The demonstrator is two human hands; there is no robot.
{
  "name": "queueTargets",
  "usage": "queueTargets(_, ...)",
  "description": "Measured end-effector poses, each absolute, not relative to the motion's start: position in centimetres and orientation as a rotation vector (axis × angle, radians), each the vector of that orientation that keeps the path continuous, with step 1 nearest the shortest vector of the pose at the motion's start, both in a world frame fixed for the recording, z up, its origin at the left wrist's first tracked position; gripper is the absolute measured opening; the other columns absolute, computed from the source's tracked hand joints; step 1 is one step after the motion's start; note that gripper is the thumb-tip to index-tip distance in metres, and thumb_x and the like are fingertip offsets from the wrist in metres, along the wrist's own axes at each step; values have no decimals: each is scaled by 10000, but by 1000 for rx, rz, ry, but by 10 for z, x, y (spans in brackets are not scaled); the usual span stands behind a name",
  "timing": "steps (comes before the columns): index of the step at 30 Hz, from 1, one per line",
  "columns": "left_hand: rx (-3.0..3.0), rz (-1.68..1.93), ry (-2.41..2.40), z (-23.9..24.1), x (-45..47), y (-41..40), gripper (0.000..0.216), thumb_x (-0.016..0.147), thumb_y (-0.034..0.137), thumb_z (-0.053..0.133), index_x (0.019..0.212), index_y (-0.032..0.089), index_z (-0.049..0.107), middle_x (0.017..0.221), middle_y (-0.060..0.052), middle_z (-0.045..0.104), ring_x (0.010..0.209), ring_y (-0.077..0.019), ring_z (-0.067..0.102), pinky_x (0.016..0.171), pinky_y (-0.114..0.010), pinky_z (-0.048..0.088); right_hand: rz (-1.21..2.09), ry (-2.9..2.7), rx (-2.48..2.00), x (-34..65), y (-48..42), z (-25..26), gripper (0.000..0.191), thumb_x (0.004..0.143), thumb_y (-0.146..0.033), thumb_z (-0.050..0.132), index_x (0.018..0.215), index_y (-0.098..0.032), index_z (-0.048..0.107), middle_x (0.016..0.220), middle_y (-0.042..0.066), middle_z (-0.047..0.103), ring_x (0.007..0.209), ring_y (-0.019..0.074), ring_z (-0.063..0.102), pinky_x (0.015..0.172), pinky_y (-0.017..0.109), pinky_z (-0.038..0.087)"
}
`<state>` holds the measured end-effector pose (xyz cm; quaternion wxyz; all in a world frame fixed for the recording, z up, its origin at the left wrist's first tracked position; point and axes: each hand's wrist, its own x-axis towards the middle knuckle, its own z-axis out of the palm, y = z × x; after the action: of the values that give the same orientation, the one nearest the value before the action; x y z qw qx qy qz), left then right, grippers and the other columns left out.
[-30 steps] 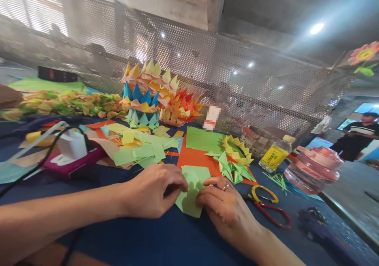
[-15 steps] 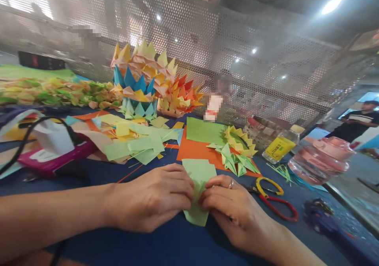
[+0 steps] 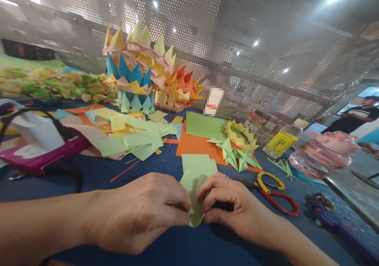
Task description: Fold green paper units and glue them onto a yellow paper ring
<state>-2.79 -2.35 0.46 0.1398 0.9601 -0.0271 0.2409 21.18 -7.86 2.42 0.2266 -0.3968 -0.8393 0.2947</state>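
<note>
Bending the near end of the pale green paper (image 3: 192, 179) seems to be the step in hand in the head view. The paper lies on the blue table (image 3: 177, 244) between the hands, near the orange sheet (image 3: 192, 143), its near end curling upward. The left hand (image 3: 145, 210) pinches its left edge narrowly between thumb and fingers; the right hand (image 3: 233, 206), fingers curled, grips its right edge. The next move likely calls for lining up both edges before pressing a crease, since thin paper could skew. Beyond the scissors (image 3: 263, 189) are a yellow-labelled bottle (image 3: 280, 141) and a pink bottle (image 3: 324, 155), both see-through; how full either is cannot be told.
</note>
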Motion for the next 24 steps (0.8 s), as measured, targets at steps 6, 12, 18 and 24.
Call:
queueTargets(6,2772,706,-79,7,-27,-23,406,729,-64,436,1027,142,620,947,-87,705,853,-219,671,743,-311,516,658,-2175,-1323,202,-83,13,154,848,-227,700,733,-198,601,904,-4,640,894,140,588,851,305,445)
queueTargets(12,2766,706,-77,6,-27,-23,387,750,-52,440,1031,141,625,958,-93,703,871,-225,674,752,-318,526,576,-2134,-1422,195,-87,10,209,806,-148,700,688,-199,535,890,-13,606,878,150,574,877,344,427)
queueTargets(18,2770,703,-62,6,-27,-24,382,772,-49,450,1056,139,623,945,-97,701,880,-227,681,749,-308,533,552,-2126,-1456,192,-88,11,232,787,-118,704,668,-193,520,844,-11,586,837,149,560,851,339,425)
queueTargets(24,2747,773,-53,3,-24,-26,280,837,-15,473,1039,114,618,903,-106,703,859,-223,678,748,-294,551,538,-2138,-1465,191,-89,10,236,780,-98,695,683,-195,503,842,-17,580,844,148,547,839,334,420)
